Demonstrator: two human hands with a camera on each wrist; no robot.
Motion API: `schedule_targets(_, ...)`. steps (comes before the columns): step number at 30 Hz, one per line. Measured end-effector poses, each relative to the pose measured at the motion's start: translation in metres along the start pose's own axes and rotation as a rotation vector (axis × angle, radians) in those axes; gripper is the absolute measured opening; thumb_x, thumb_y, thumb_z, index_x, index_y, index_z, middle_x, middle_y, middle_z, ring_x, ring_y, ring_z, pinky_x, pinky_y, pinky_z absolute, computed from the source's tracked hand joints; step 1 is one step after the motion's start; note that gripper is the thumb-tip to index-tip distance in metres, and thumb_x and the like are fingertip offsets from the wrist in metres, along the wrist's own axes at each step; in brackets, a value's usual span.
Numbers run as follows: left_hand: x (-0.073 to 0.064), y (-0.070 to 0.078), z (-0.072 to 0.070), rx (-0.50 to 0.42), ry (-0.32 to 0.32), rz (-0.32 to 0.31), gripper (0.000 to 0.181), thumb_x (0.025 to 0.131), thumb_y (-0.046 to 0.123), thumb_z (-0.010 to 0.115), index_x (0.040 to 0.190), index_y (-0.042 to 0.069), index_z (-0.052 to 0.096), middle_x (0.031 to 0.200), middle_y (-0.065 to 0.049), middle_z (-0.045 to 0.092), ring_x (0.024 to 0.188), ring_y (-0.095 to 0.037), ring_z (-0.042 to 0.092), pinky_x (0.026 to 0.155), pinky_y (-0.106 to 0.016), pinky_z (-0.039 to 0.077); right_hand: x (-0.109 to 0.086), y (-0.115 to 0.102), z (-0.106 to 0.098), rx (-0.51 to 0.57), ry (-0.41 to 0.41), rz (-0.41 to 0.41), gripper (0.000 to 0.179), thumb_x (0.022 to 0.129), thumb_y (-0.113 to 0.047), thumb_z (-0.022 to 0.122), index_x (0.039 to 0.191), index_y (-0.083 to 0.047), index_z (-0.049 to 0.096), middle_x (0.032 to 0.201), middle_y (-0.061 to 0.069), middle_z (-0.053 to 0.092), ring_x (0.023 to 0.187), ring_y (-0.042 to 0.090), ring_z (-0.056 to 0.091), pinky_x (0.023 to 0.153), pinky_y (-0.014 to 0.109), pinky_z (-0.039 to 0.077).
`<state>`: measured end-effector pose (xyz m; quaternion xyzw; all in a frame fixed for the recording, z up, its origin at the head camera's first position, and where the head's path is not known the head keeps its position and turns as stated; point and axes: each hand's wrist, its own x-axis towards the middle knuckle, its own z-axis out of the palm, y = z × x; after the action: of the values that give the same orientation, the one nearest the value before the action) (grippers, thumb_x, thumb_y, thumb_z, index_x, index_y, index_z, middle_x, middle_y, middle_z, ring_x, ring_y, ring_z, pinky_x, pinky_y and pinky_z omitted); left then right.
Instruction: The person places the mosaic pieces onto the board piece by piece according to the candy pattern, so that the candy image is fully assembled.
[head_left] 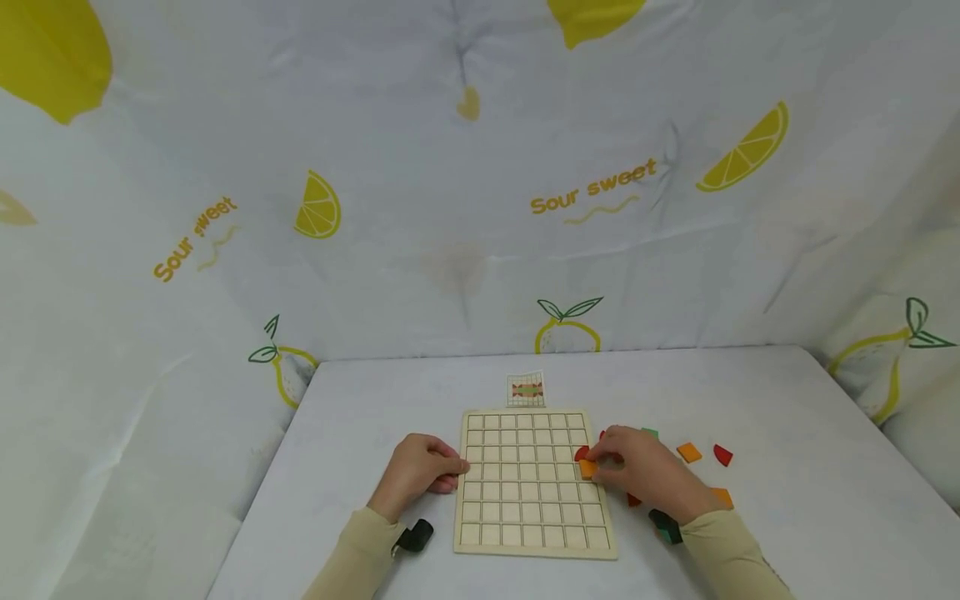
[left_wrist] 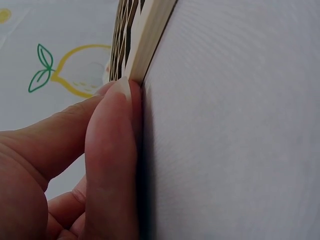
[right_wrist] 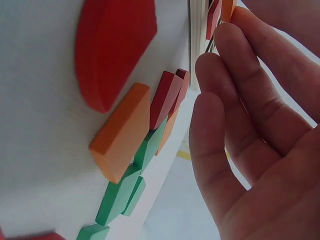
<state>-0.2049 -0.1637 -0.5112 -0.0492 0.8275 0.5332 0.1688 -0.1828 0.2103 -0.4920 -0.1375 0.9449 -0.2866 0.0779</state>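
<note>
Pinching orange tile (head_left: 588, 469) (near board (head_left: 529, 490) edge)

Sleeved forearms (head_left: 354, 557) angle inward, a person's left grip (head_left: 422, 465) with thumb and fingertips close together, the right grip (head_left: 647, 471) pinching between thumb and fingers.

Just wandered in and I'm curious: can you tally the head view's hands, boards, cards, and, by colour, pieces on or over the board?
Left hand and right hand: 2
Grid board: 1
Picture card: 1
Red piece: 1
Orange piece: 1
Total: 6
</note>
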Motion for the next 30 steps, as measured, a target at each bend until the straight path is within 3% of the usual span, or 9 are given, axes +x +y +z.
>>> schedule_targets(7,0.0002,-0.0011,0.0012,0.007,0.004,0.000,0.024,0.087,0.022,0.092,0.096,0.006,0.076,0.080,-0.007,0.079,0.064,-0.012,0.073,0.061,-0.025,0.065,-0.0002,-0.0010,0.0021,-0.015,-0.002,-0.033,0.017,0.089,-0.023,0.090,0.103,-0.027,0.082,0.097,-0.012,0.065,0.086,0.009,0.055,0.076,0.025,0.052)
schedule_targets(30,0.0031,-0.0037,-0.0007,-0.012,-0.014,0.033,0.022,0.088,0.019,0.090,0.094,0.003,0.076,0.081,-0.007,0.080,0.063,-0.012,0.074,0.062,-0.027,0.066,0.0005,-0.0054,0.0016,0.011,-0.003,0.004,0.022,0.088,-0.028,0.091,0.108,-0.026,0.081,0.097,-0.013,0.068,0.087,0.009,0.057,0.077,0.025,0.052)
